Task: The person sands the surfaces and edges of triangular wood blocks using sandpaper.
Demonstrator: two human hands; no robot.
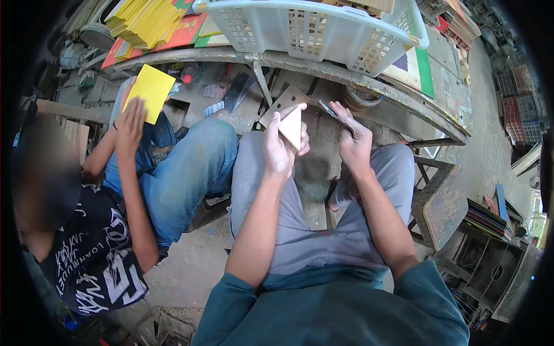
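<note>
My left hand (281,147) pinches a thin, stiff, light wood triangle (292,127) by its edges, fingers closed, & right hand (353,141) grips a small dark strip (333,112).

A white slatted plastic basket (323,29) stood on the curved metal edge of the desk (231,56) at the top of the view. Left of it lay a stack of yellow sheets (141,20) on red and green boards (190,32). Another person (98,230) sat to the left in a black printed shirt and blue jeans, one hand (130,124) raised against a yellow card (151,91). Under the desk, scraps and small packets (214,92) littered the dusty floor. A dark metal stool (438,202) stood at the right, near stacked flat boards (487,219). Further right, crates (519,104) lined a paved path.
</note>
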